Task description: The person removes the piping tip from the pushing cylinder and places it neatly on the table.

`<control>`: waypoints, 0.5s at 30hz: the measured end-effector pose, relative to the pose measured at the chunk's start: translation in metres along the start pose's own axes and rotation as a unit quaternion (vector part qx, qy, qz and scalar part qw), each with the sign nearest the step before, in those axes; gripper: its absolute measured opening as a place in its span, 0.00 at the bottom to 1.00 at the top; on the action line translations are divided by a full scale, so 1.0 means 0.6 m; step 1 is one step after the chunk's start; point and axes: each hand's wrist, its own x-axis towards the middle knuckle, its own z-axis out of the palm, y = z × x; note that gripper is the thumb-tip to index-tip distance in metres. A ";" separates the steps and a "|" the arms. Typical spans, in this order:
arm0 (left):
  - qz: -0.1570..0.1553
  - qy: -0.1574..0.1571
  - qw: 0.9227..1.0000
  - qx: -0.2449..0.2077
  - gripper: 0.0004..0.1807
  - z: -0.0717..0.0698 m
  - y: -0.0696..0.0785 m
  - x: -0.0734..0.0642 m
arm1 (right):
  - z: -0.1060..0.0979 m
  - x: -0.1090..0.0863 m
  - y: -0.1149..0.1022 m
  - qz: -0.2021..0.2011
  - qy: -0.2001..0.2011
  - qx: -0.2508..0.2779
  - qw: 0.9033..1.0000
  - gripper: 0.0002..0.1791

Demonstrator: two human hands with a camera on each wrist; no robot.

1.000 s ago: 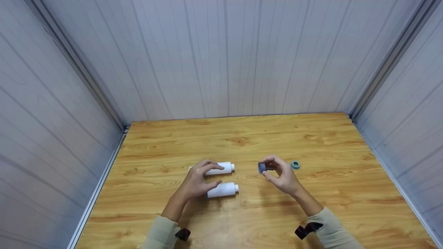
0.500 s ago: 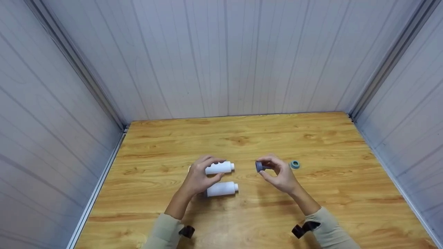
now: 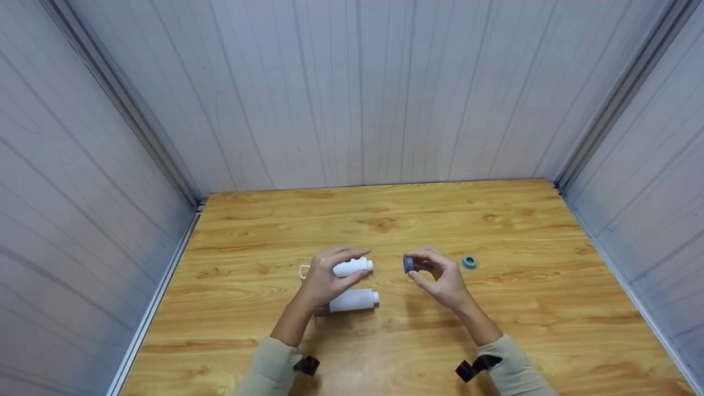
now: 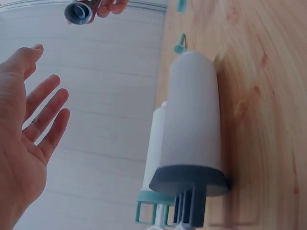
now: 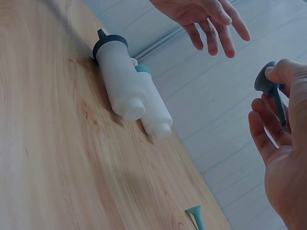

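Observation:
In the head view my right hand (image 3: 443, 278) pinches a dark grey funnel-shaped nozzle (image 3: 408, 264) above the table, its wide round end toward my left hand. The right wrist view shows the nozzle's narrow stem (image 5: 279, 108) pointing down between the fingers. My left hand (image 3: 325, 280) hovers with fingers and thumb spread, holding nothing. Below it lie two white cylinders on their sides: the far one (image 3: 352, 267), partly hidden by the hand, and the near one (image 3: 353, 300). In the left wrist view, the near cylinder has a dark grey collar (image 4: 184, 176), the other a teal collar (image 4: 156, 197).
A teal nozzle (image 3: 468, 262) lies on the wooden table (image 3: 379, 223), to the right of my right hand. Pale panel walls (image 3: 330, 93) stand at the back and both sides. Each sleeve carries a small black wrist mount (image 3: 308, 365).
My left hand has moved right and its fingers have spread wider. The right hand has shifted slightly left with the grey nozzle. The cylinders and teal nozzle have stayed put.

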 end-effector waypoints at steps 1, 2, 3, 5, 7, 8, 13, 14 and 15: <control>0.001 0.000 1.000 -0.003 0.21 0.001 0.002 0.001 | 0.001 0.000 0.000 0.001 0.001 0.000 1.000 0.22; 0.002 -0.001 1.000 -0.008 0.21 0.002 0.003 0.003 | 0.002 0.000 0.000 0.002 0.002 0.000 1.000 0.22; 0.003 -0.003 1.000 -0.014 0.21 0.003 0.006 0.005 | 0.003 0.000 0.000 0.004 0.003 -0.001 1.000 0.22; 0.002 -0.006 1.000 -0.025 0.22 0.006 0.009 0.008 | 0.004 0.001 0.000 0.004 0.003 -0.002 1.000 0.22; 0.003 -0.010 0.999 -0.036 0.22 0.008 0.013 0.012 | 0.006 0.002 0.000 0.006 0.003 -0.004 1.000 0.22; 0.002 -0.013 0.999 -0.041 0.22 0.009 0.015 0.014 | 0.007 0.002 -0.001 0.006 0.003 -0.004 1.000 0.23; 0.003 -0.024 0.999 -0.042 0.22 0.016 0.023 0.020 | 0.011 0.005 -0.003 0.007 0.003 -0.011 1.000 0.22; 0.003 -0.025 0.999 -0.039 0.21 0.017 0.025 0.021 | 0.012 0.005 -0.004 0.007 0.003 -0.013 1.000 0.22; 0.005 -0.026 0.999 -0.036 0.21 0.019 0.026 0.022 | 0.012 0.005 -0.005 0.006 0.003 -0.014 1.000 0.22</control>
